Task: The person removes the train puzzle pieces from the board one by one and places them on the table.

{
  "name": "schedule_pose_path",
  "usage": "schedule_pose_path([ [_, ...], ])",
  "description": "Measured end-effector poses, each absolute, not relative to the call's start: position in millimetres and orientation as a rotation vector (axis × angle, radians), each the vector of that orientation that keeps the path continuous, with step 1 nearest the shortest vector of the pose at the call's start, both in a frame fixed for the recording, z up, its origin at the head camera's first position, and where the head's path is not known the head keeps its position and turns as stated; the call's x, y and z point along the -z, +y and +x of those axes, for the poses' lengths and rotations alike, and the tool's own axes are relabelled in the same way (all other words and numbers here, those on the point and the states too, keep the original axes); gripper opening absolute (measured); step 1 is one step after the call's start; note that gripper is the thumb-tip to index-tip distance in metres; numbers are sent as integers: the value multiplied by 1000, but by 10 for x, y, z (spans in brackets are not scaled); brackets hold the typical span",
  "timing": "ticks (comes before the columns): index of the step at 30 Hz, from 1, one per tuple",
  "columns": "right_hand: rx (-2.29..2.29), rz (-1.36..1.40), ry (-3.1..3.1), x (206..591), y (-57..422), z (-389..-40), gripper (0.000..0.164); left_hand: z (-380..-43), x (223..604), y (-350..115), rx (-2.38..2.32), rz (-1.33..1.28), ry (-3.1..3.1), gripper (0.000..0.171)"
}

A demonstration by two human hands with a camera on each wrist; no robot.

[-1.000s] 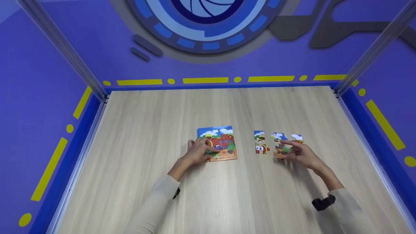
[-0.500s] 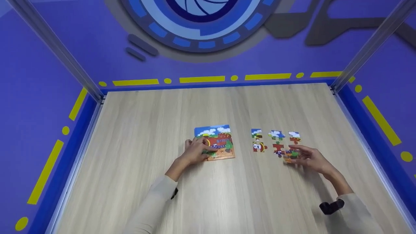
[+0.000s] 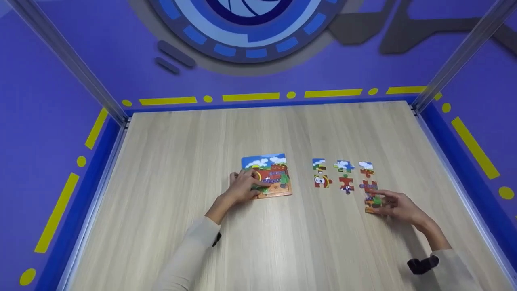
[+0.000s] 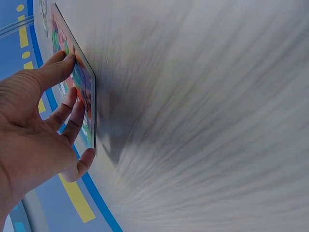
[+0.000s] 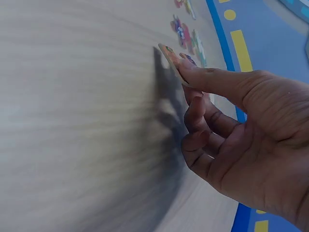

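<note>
My left hand [image 3: 240,188] rests on a square picture puzzle [image 3: 279,188] showing a red shape under a blue sky. In the left wrist view its fingertips touch the puzzle's face and edge, and the fingers are only loosely bent. To the right, my right hand [image 3: 400,207] pinches a jigsaw piece [image 3: 370,207] with orange and green print between thumb and fingers. The right wrist view has this piece [image 5: 170,59] tilted, its lower edge close to the table. Just beyond it lies a red and blue piece [image 3: 367,186], partly behind the fingers.
Several loose jigsaw pieces form rows between the hands: a cloud piece [image 3: 344,166], a sky piece [image 3: 318,164], a piece with eyes [image 3: 321,181], a red piece [image 3: 346,184] and a corner piece [image 3: 366,167]. Blue-purple walls [image 3: 258,81] enclose the wooden table [image 3: 194,153].
My right hand has carried the orange-and-green jigsaw piece rightward and nearer to me, uncovering the red pieces behind it. The left hand stays on the puzzle. The head view shifted slightly.
</note>
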State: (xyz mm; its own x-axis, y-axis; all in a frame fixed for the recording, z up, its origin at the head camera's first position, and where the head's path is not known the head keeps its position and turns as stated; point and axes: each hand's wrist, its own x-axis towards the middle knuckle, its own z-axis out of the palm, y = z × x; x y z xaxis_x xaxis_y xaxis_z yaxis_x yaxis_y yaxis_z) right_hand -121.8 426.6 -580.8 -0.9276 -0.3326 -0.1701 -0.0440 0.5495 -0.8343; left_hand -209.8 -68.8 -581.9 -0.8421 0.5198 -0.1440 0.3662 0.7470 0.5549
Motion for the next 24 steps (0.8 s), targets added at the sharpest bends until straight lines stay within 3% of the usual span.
schedule_pose_path([
  [24,1032,-191,2787,5909,4210,-1132,42,-2066,5879,-715,-814,697,2672,29],
])
